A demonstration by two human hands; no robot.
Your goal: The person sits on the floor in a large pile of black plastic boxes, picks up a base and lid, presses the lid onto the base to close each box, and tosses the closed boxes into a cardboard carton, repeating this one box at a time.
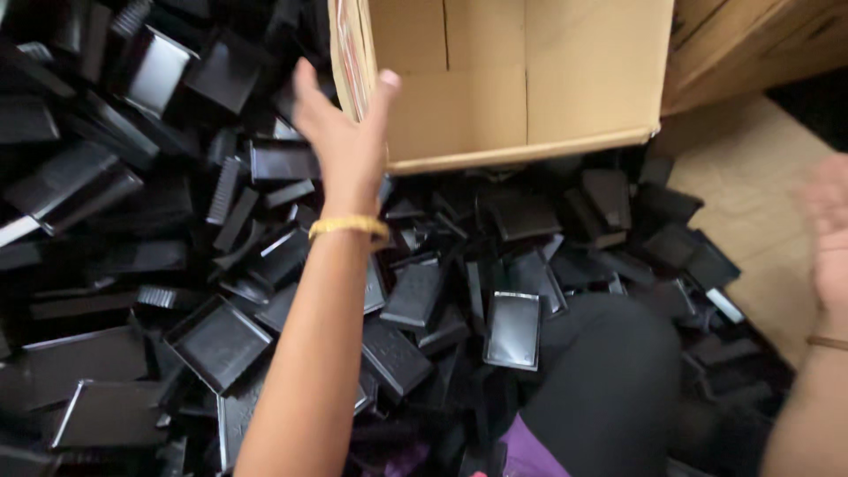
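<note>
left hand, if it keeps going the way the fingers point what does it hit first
Most likely the near corner edge of the brown cardboard box: the open left hand reaches up over the pile of black plastic trays, thumb already at that edge. Depth is unclear, so it may pass alongside.

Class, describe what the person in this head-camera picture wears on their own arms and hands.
Both forearms are bare, with no sleeves or gloves in view. The left hand has a yellow, gold-coloured bangle around the wrist. The right hand, blurred at the frame's edge, has a thin brownish band around its wrist. No rings can be made out.
</note>
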